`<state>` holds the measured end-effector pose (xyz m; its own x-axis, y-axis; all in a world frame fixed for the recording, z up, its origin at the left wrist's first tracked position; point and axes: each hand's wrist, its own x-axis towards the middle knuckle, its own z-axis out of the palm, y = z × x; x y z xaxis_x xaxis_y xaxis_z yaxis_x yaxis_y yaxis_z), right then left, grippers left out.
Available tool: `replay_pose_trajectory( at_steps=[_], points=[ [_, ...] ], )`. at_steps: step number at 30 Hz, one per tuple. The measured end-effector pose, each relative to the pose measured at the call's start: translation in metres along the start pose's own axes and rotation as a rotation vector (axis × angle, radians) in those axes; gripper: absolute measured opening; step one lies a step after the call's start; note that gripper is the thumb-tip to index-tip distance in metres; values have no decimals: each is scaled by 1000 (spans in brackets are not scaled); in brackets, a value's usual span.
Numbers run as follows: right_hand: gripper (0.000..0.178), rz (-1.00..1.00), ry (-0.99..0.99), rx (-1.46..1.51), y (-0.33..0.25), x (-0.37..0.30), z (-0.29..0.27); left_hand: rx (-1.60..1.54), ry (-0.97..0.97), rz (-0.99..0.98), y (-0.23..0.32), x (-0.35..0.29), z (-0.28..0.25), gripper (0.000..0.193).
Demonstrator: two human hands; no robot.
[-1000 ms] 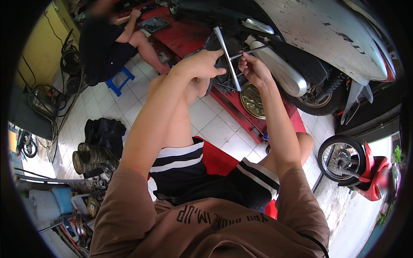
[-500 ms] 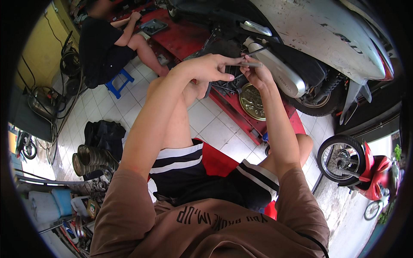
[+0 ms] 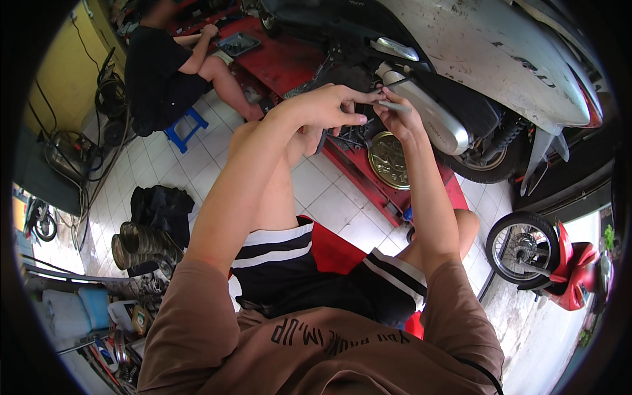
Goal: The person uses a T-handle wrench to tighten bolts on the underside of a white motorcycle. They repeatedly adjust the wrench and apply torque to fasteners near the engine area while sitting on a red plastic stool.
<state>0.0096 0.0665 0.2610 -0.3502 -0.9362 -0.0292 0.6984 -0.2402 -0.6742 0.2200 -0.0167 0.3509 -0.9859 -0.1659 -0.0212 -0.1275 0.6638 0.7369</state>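
Both hands have drawn together against the scooter's exhaust muffler. Right hand fingers close around a thin metal tool, just below the left hand, whose extended fingertips touch its tip.

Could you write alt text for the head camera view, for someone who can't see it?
A seated person's left hand and right hand meet at a silver scooter's exhaust on a red lift, the right holding a thin metal tool. Another person sits on a blue stool behind.
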Motion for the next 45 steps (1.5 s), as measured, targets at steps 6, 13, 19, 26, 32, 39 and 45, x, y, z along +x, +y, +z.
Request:
replay_pose_trajectory(
  at_steps=[6, 13, 19, 26, 32, 39, 45],
  points=[
    [15, 14, -63, 35, -4, 3, -10, 206, -97, -290, -15, 2, 0, 44],
    [15, -11, -3, 64, -5, -1, -3, -29, 123, 46, 3, 7, 4, 47],
    [15, 3, -44, 72, -7, 3, -6, 205, -177, -162, -11, 6, 6, 52],
    [15, 14, 25, 120, -3, -1, 6, 57, 150, 58, -10, 8, 5, 48],
    [16, 9, -54, 135, -2, 4, -1, 271, -147, -348, -18, 7, 11, 52],
    [18, -8, 11, 189, -4, 3, 1, 192, 154, 73, -19, 10, 5, 57],
    [20, -43, -26, 162, -11, 0, 4, 174, -177, -184, -9, 1, 10, 65]
  ],
)
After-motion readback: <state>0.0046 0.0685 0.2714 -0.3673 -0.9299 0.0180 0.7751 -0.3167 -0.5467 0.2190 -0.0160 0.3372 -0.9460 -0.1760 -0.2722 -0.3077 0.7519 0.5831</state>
